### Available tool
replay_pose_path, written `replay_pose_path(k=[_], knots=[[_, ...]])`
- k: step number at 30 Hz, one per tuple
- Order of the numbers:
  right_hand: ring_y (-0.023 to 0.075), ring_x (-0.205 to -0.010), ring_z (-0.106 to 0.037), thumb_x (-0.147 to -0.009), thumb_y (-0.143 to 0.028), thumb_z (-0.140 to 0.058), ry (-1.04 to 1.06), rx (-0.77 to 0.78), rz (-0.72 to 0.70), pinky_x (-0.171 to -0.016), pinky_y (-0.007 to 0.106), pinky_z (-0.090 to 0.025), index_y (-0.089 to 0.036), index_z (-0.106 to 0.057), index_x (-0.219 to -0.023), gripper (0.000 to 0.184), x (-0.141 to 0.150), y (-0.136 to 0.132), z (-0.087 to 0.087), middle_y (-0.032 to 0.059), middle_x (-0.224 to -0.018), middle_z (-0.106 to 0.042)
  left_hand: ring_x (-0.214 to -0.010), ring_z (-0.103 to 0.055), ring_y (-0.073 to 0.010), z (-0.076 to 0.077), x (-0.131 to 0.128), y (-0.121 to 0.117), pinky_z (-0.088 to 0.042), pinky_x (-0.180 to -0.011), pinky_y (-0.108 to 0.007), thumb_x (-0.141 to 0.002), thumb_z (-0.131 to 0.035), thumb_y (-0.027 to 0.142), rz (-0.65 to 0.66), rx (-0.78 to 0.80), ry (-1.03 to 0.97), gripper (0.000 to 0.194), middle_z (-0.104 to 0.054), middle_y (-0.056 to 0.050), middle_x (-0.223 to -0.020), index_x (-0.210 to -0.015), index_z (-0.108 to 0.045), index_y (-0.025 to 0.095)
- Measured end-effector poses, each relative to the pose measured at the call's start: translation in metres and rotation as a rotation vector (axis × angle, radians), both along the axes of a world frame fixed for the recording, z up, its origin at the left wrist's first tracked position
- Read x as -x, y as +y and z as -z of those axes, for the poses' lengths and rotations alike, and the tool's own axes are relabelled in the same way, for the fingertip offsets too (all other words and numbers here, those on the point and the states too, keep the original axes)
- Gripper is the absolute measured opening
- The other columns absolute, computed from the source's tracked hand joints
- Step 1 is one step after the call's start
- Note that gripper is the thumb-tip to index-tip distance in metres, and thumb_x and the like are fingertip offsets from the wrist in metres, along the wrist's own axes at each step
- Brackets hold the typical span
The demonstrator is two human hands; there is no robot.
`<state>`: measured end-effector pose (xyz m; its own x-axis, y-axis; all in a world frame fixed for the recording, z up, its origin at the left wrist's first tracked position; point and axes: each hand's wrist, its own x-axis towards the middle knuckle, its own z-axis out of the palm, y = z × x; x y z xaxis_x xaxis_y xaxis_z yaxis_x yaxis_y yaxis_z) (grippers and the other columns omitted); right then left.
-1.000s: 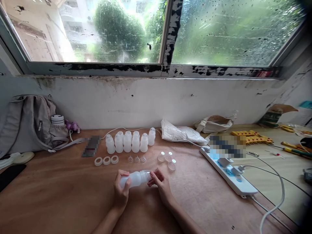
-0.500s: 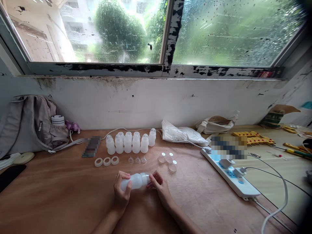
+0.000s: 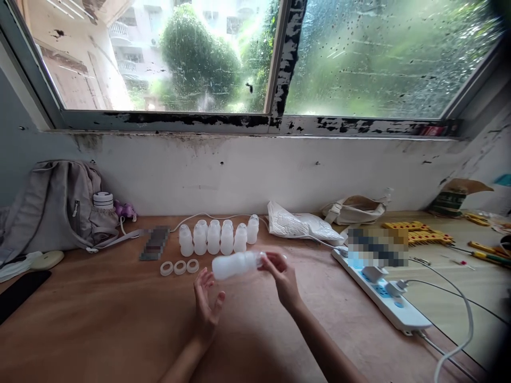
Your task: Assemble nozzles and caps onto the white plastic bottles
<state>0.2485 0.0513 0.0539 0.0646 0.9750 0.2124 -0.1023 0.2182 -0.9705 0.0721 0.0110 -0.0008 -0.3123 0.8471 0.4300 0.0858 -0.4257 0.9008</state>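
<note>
My right hand (image 3: 284, 279) pinches the capped end of a frosted white baby bottle (image 3: 233, 266) and holds it nearly level above the table. Close by the bottle's base, my left hand (image 3: 207, 311) is open, fingers apart, holding nothing. Beyond the hands, several similar baby bottles (image 3: 213, 239) stand upright in a cluster. Three white rings (image 3: 180, 267) lie in a row in front of them, to the left. The held bottle and my right hand cover the spot where the small clear nipples and clear caps lay earlier.
On the right lies a white power strip (image 3: 383, 292) with plugs and cables. A white plastic package (image 3: 299, 223) and a beige bag (image 3: 355, 209) rest against the wall. A grey backpack (image 3: 59, 207) stands at the left. Yellow racks (image 3: 423, 232) and tools sit far right.
The bottle has risen and moved away from me, to the right. My left hand has let go of its body and opened; my right hand carries it by the capped end. The view shifted slightly.
</note>
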Motion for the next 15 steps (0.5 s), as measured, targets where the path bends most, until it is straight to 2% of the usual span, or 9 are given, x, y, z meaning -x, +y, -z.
replay_pose_path(k=[2, 5, 9, 11, 13, 15], knots=[[0.0156, -0.064, -0.059, -0.072, -0.036, -0.062, -0.025, -0.142, 0.122, -0.061, 0.031, -0.050, -0.017, -0.057, -0.085, 0.024, -0.002, 0.014, -0.025, 0.0030, -0.074, -0.063, -0.115, -0.039, -0.0242, 0.003, 0.003, 0.007, -0.035, -0.092, -0.038, -0.077, -0.050, 0.037, 0.004, 0.029, -0.063, 0.053, -0.034, -0.013, -0.128, -0.123, -0.029, 0.020], [0.0169, -0.075, -0.059, -0.072, -0.036, -0.061, -0.132, -0.363, 0.385, -0.068, 0.032, -0.048, -0.019, -0.054, -0.092, 0.027, 0.000, 0.044, -0.059, 0.0033, -0.082, -0.061, -0.108, -0.045, -0.0224, 0.010, 0.014, 0.018, -0.039, -0.087, -0.036, -0.079, -0.049, 0.035, -0.033, 0.142, -0.014, 0.039, -0.044, -0.011, -0.118, -0.113, -0.039, 0.020], [0.0197, -0.085, -0.054, -0.074, -0.036, -0.058, -0.572, -0.526, 0.545, -0.078, 0.035, -0.042, -0.019, -0.057, -0.094, 0.026, 0.010, 0.096, -0.085, 0.0056, -0.090, -0.062, -0.098, -0.051, -0.0201, 0.019, 0.028, 0.030, -0.045, -0.076, -0.032, -0.079, -0.048, 0.031, -0.124, 0.208, 0.198, 0.028, -0.052, -0.009, -0.106, -0.104, -0.045, 0.019], [0.0216, -0.090, -0.051, -0.077, -0.035, -0.053, -0.798, -0.480, 0.525, -0.081, 0.036, -0.037, -0.019, -0.057, -0.095, 0.024, 0.017, 0.119, -0.089, 0.0060, -0.090, -0.063, -0.094, -0.053, -0.0192, 0.022, 0.032, 0.034, -0.046, -0.072, -0.030, -0.080, -0.046, 0.029, -0.162, 0.186, 0.286, 0.025, -0.054, -0.008, -0.102, -0.102, -0.047, 0.018], [0.0233, -0.097, -0.047, -0.079, -0.035, -0.050, -1.039, -0.334, 0.453, -0.083, 0.037, -0.033, -0.021, -0.056, -0.100, 0.026, 0.023, 0.139, -0.088, 0.0060, -0.095, -0.063, -0.091, -0.053, -0.0189, 0.023, 0.036, 0.037, -0.047, -0.070, -0.030, -0.079, -0.045, 0.027, -0.179, 0.165, 0.335, 0.022, -0.054, -0.008, -0.099, -0.099, -0.049, 0.018], [0.0249, -0.099, -0.046, -0.078, -0.034, -0.051, -1.195, -0.203, 0.368, -0.083, 0.038, -0.031, -0.022, -0.055, -0.102, 0.027, 0.028, 0.154, -0.085, 0.0060, -0.096, -0.064, -0.090, -0.053, -0.0193, 0.023, 0.039, 0.039, -0.046, -0.070, -0.031, -0.079, -0.045, 0.025, -0.193, 0.144, 0.374, 0.019, -0.054, -0.008, -0.097, -0.096, -0.050, 0.018]])
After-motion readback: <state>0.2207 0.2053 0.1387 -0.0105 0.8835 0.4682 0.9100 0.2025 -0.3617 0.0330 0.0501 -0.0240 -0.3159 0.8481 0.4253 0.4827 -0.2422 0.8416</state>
